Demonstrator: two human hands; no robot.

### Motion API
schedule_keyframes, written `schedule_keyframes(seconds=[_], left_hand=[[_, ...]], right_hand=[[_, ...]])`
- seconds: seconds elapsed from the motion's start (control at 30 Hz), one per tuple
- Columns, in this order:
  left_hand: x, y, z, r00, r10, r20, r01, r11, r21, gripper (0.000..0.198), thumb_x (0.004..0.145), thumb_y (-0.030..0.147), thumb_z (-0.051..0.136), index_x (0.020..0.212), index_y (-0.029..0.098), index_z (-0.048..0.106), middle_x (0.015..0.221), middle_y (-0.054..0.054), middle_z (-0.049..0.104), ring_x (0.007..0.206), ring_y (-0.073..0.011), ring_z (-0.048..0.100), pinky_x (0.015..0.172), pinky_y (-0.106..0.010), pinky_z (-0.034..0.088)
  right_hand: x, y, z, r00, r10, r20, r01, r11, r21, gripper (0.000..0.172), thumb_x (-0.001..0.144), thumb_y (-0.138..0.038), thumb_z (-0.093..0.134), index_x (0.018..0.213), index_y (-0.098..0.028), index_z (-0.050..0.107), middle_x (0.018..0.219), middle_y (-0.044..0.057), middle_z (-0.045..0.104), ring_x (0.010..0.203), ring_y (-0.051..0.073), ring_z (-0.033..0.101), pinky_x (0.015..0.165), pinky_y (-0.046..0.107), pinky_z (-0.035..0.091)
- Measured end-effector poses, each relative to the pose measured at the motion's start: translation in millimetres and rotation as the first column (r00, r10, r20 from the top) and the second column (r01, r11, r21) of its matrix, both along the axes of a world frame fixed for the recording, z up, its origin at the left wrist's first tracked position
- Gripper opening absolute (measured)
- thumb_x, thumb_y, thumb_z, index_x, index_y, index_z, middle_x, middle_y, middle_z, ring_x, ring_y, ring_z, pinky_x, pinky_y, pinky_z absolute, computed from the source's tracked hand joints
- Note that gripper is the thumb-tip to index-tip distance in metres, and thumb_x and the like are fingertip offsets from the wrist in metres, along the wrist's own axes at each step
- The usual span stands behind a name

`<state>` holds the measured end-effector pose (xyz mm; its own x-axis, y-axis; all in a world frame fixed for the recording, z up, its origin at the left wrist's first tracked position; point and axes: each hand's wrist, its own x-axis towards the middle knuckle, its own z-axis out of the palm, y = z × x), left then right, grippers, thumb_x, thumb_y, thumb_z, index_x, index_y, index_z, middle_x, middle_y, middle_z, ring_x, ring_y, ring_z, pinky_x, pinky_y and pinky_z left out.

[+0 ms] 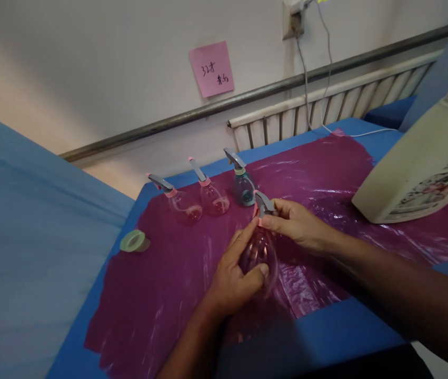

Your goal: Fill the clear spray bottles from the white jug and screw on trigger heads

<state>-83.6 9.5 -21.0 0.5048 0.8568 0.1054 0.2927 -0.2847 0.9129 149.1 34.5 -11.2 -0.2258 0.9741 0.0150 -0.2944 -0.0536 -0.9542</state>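
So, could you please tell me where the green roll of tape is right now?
In the head view, the green tape roll lies at the left edge of the purple sheet, near the leftmost spray bottle.

One camera only, worn on the person's head — it looks forward and down along both forearms onto the blue table [326, 326]; the view is rolled, so the radiator [326, 108] and wall rail [168, 123] climb toward the right; the left hand [234, 279], right hand [297, 223] and spray bottle [261, 252] sit close, mid-frame; the pink note [211, 68] hangs farther off; the white jug [425, 163] is cut by the right edge.
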Motion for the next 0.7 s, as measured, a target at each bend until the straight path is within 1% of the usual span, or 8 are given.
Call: schedule_keyframes(seconds=[0.07,0.13,0.23,0.3,0.37,0.53,0.6,0.7], left_hand=[[-2,2,-0.6,1.000,0.014,0.017,-0.014,1.000,-0.023,0.089,0.092,0.039,0.081,0.175,0.038,0.049,0.173,-0.007,0.059,0.158,-0.0417,0.057,0.134,-0.068,0.043],[-3,3,-1.7,0.998,0.018,0.061,-0.015,0.999,-0.050,0.089,0.093,0.041,0.082,0.176,0.038,0.049,0.177,-0.008,0.056,0.162,-0.0429,0.053,0.137,-0.069,0.038],[-4,2,-3.0,0.990,0.015,0.137,-0.003,0.996,-0.087,0.091,0.094,0.045,0.083,0.177,0.037,0.047,0.180,-0.008,0.053,0.166,-0.0431,0.049,0.139,-0.068,0.034],[-3,2,-3.0,0.990,0.004,0.143,0.007,0.997,-0.081,0.091,0.094,0.045,0.084,0.177,0.037,0.047,0.180,-0.008,0.052,0.166,-0.0432,0.049,0.139,-0.068,0.034],[-3,2,-2.2,0.993,-0.017,0.118,0.022,0.999,-0.046,0.090,0.095,0.044,0.084,0.177,0.038,0.047,0.181,-0.007,0.052,0.166,-0.0433,0.049,0.139,-0.068,0.035],[-2,1,-0.5,0.995,-0.066,0.069,0.065,0.998,0.015,0.087,0.097,0.043,0.083,0.176,0.042,0.048,0.183,-0.005,0.049,0.164,-0.0428,0.050,0.136,-0.067,0.041],[-2,0,-0.7,0.992,-0.078,0.099,0.077,0.997,0.009,0.086,0.097,0.044,0.083,0.176,0.043,0.048,0.183,-0.005,0.049,0.166,-0.0432,0.048,0.138,-0.069,0.038],[1,-1,-0.2,0.974,-0.096,0.207,0.103,0.995,-0.020,0.086,0.099,0.052,0.083,0.177,0.044,0.046,0.185,-0.003,0.045,0.172,-0.0434,0.040,0.142,-0.069,0.031]], right_hand=[[7,1,2.4,0.997,0.019,0.075,-0.024,0.998,0.066,0.050,0.088,-0.068,0.091,0.094,-0.021,0.075,0.087,0.002,0.072,0.076,0.015,0.060,0.071,0.032,0.047],[13,3,3.4,0.991,-0.026,0.128,0.013,0.994,0.104,0.048,0.093,-0.068,0.086,0.099,-0.021,0.076,0.090,0.003,0.074,0.078,0.016,0.062,0.072,0.033,0.048],[18,3,3.3,0.988,-0.102,0.119,0.088,0.990,0.112,0.050,0.093,-0.060,0.089,0.122,-0.023,0.072,0.091,0.002,0.077,0.078,0.017,0.064,0.072,0.034,0.051],[18,2,3.2,0.992,-0.080,0.096,0.069,0.991,0.112,0.060,0.093,-0.054,0.090,0.141,-0.025,0.067,0.091,0.001,0.078,0.080,0.019,0.067,0.073,0.035,0.053],[18,2,3.0,0.996,-0.037,0.083,0.029,0.995,0.095,0.068,0.093,-0.048,0.090,0.152,-0.028,0.063,0.095,0.001,0.079,0.088,0.021,0.072,0.077,0.037,0.057],[17,5,0.7,1.000,0.020,0.016,-0.021,0.999,0.049,0.073,0.087,-0.040,0.097,0.152,-0.032,0.065,0.116,0.005,0.083,0.107,0.024,0.079,0.092,0.043,0.066],[18,6,0.5,0.999,0.042,-0.013,-0.041,0.998,0.046,0.075,0.085,-0.038,0.099,0.152,-0.032,0.066,0.125,0.006,0.084,0.110,0.023,0.080,0.101,0.045,0.067],[20,7,2.0,0.994,0.086,-0.074,-0.085,0.996,0.023,0.075,0.085,-0.036,0.100,0.153,-0.033,0.067,0.137,0.006,0.082,0.115,0.022,0.080,0.112,0.046,0.064]])
